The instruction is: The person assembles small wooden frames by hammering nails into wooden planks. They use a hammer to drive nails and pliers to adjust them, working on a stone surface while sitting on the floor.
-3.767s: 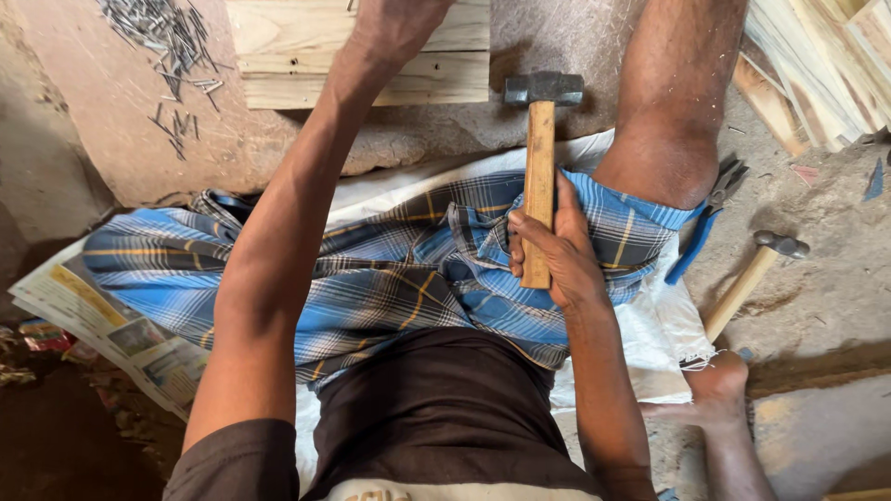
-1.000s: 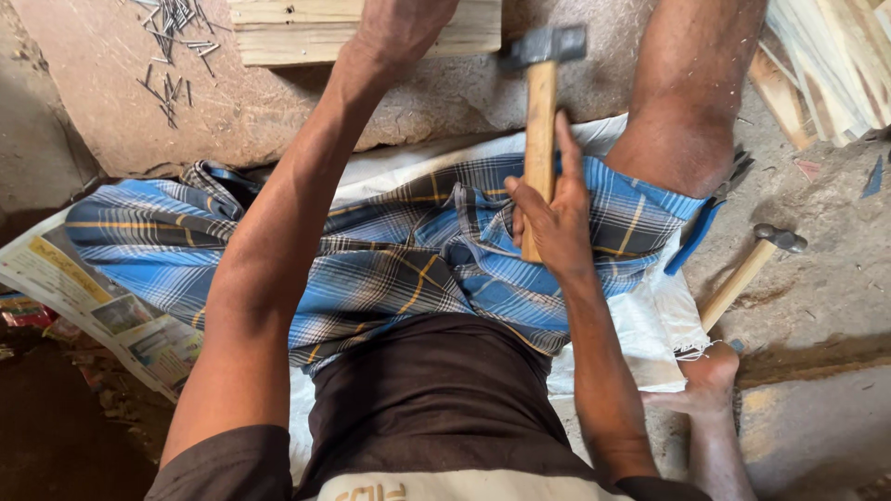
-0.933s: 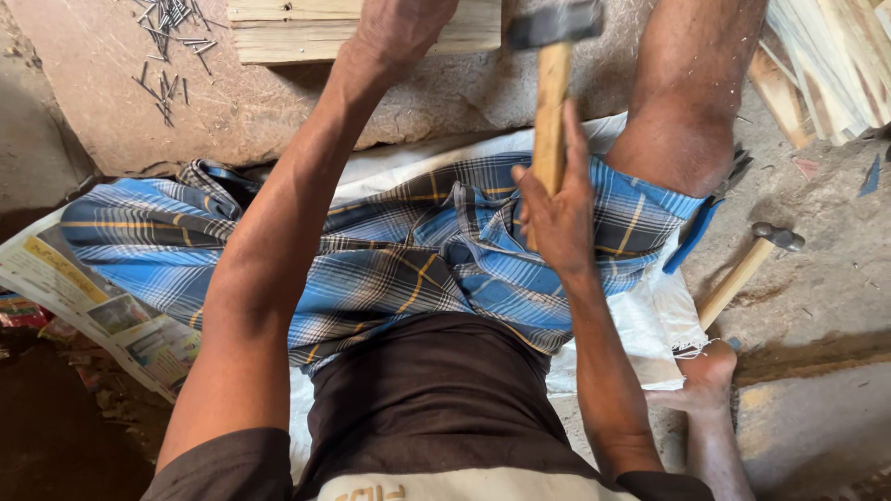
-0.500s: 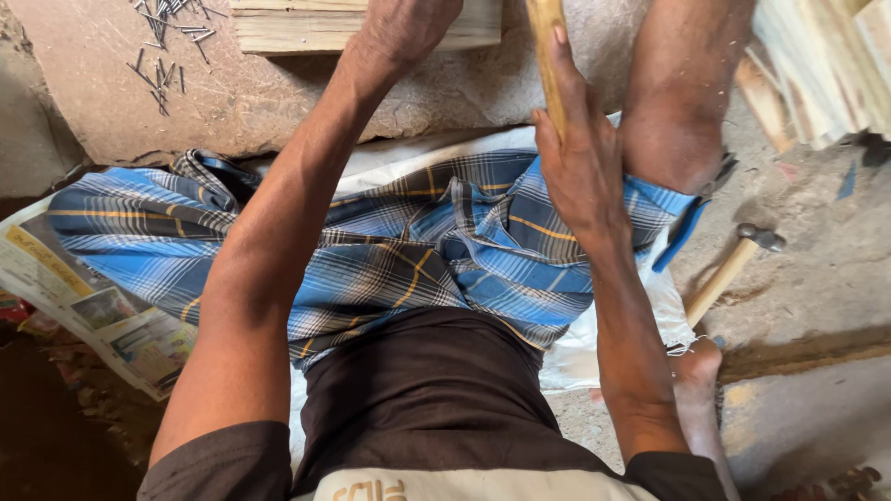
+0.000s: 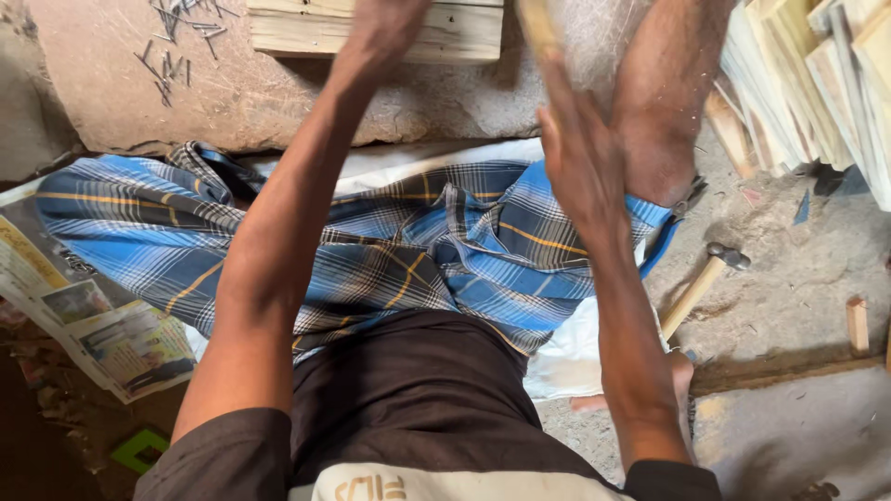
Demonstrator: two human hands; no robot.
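The right hand point(image 5: 580, 153) is wrapped around a pale wooden hammer handle point(image 5: 538, 28), which runs up and out of the top edge of the view, so the hammer's head cannot be seen. The handle is blurred, smooth and light yellow-brown, tilted slightly to the left as it rises.

The left hand point(image 5: 390, 23) reaches forward to a wooden plank point(image 5: 464, 28) at the top of the view; only its wrist and back show, so how far its fingers are open cannot be told. The plank is pale, unpainted, with a clear grain line along its near edge, and it lies on a rough stone slab point(image 5: 278, 93) on the floor.

A scatter of dark nails point(image 5: 176, 32) rests on the slab to the left of the plank. A blue checked cloth point(image 5: 408, 250) covers the person's lap, with newspaper point(image 5: 93, 334) spread under it at the left. A second hammer point(image 5: 701, 278) with a wooden handle lies on the floor at the right, near a stack of pale boards point(image 5: 817, 83).
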